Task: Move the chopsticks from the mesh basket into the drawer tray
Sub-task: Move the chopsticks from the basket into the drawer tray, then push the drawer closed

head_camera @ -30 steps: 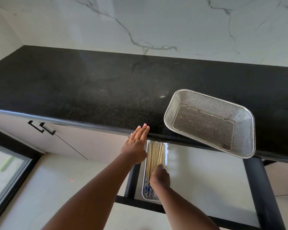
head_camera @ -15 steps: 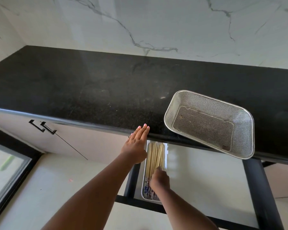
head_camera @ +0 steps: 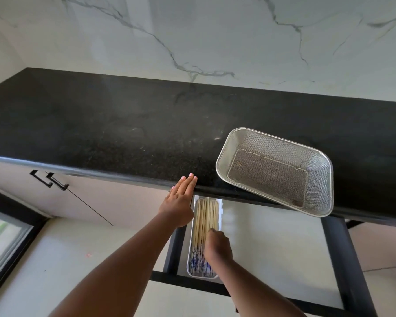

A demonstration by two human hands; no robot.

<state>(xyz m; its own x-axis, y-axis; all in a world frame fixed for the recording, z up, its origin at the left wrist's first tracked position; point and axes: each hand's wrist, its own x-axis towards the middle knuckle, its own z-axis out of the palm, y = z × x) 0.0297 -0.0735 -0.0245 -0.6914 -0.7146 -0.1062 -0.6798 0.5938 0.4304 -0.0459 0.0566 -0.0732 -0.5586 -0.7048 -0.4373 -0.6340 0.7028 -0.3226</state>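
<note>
A bundle of pale wooden chopsticks with blue-patterned near ends lies lengthwise in a narrow clear tray inside the open drawer below the counter. My right hand rests on top of the chopsticks' near half with fingers curled down; whether it grips any is hidden. My left hand is flat with straight fingers, its tips on the counter's front edge just left of the tray. The metal mesh basket sits on the counter to the right, overhanging the edge, with nothing inside.
The black stone counter runs across the view under a marble wall. The drawer's black frame surrounds the tray, with a wide white drawer bottom to its right. Two black cabinet handles show at left.
My right hand has slid back along the chopsticks toward their patterned ends. My left hand and the basket have stayed put.
</note>
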